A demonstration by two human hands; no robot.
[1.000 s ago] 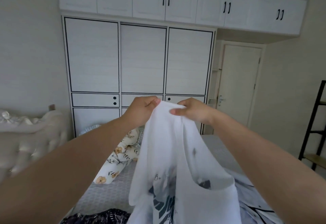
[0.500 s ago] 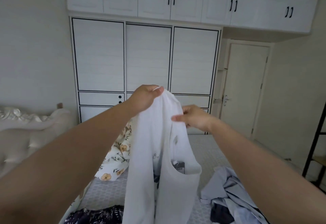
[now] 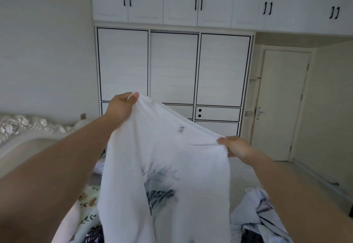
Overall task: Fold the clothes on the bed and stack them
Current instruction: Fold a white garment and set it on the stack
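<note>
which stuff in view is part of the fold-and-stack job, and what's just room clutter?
Job:
white T-shirt, gripped at its top edge by the left hand and the right hand
floral garment, on the bed
pale blue garment, crumpled on the bed
dark patterned garment, on the bed

Just there:
wardrobe
door
headboard
</note>
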